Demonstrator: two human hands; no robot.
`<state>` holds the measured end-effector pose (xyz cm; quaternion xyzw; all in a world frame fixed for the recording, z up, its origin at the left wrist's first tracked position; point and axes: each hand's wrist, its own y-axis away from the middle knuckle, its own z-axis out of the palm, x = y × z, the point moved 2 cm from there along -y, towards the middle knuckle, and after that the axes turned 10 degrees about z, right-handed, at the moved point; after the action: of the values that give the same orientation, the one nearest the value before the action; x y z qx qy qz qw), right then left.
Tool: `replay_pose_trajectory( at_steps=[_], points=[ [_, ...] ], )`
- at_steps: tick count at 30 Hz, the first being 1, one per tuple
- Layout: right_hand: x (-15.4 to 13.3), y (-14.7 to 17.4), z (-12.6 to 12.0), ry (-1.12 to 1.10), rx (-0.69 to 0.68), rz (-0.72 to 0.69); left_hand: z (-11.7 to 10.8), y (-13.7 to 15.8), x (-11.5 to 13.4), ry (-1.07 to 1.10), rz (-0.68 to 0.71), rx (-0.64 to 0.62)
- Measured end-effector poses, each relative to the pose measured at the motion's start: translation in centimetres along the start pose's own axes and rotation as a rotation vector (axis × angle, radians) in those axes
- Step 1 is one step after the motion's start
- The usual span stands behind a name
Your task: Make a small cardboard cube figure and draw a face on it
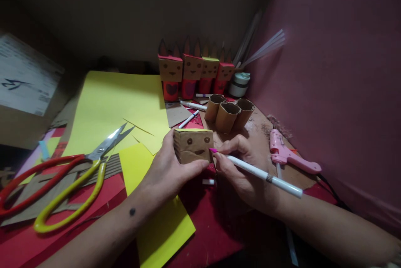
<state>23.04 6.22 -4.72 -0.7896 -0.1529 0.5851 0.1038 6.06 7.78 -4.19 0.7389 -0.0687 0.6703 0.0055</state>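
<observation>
A small cardboard box with two drawn eyes and a mouth, its top edge yellow, sits in my left hand. My thumb runs along its lower edge and the fingers are hidden behind it. My right hand pinches a white marker whose pink tip is at the right part of the drawn face; whether it touches the cardboard I cannot tell. Below the box lies a small white marker cap. Cardboard tubes stand just behind my right hand.
Large scissors with red and yellow handles lie open at left on paper and cardboard scraps. Yellow sheets spread behind them. Several finished box-headed figures stand at the back. A pink glue gun rests at right by the wall.
</observation>
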Motion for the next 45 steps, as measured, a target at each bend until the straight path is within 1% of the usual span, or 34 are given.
replay_pose_trajectory(
  at_steps=[4,11,17,24,28,33,40,45],
  points=[
    [0.28,0.07,0.13,0.016,0.032,0.004,0.12,0.20,0.14,-0.001,-0.006,0.039],
    [-0.08,0.00,-0.08,0.089,0.033,-0.057,0.18,0.26,0.05,-0.002,-0.006,0.050],
    [0.51,0.23,-0.10,0.108,0.001,-0.029,0.10,0.14,-0.22,0.001,-0.003,0.034],
    [0.11,0.02,-0.16,0.078,-0.055,0.002,0.10,0.10,-0.35,0.007,-0.005,0.027],
    [0.02,0.00,-0.24,0.033,-0.060,0.026,0.08,0.09,-0.28,0.011,-0.016,0.014],
    [-0.14,0.02,-0.28,0.054,-0.061,0.043,0.05,0.15,-0.11,0.008,0.001,0.029],
    [0.12,-0.04,0.08,-0.046,-0.006,-0.003,0.09,0.23,-0.03,0.015,-0.017,0.041],
    [0.44,0.10,0.27,-0.025,0.019,0.006,0.07,0.27,0.05,0.026,0.002,0.063]
  ],
)
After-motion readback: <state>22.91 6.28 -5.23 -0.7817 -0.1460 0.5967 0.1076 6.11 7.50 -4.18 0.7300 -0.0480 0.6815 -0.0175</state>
